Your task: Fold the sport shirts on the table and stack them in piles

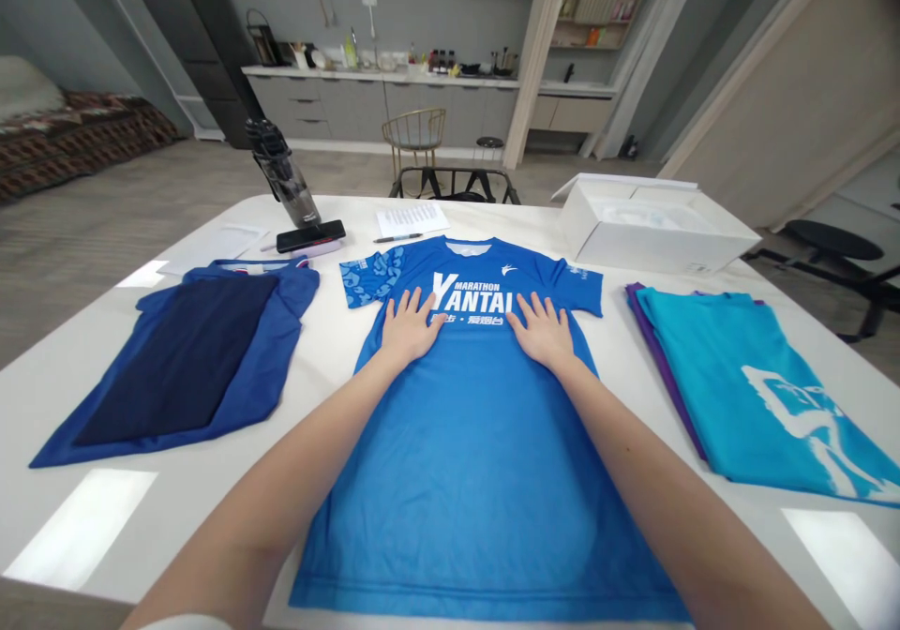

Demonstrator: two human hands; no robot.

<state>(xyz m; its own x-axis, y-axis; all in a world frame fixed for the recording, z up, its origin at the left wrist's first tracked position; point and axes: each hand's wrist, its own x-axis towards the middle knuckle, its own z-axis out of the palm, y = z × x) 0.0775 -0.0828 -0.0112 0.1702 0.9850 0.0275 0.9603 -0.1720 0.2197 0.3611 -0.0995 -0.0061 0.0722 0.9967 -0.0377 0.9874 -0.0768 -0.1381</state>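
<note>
A blue T-shirt with white "Marathon Yantai" lettering lies spread face up on the white table, its collar pointing away from me and its hem near the front edge. My left hand rests flat on the left of the chest print, fingers spread. On the right side of the print lies my right hand, also flat with its fingers apart. Both palms touch the fabric and neither hand grips it. The sleeves stretch out to either side.
Dark and blue clothes lie stacked on the left. Folded turquoise and purple shirts are at the right. Behind stand an open white box, a handheld vacuum, a phone, a pen and paper.
</note>
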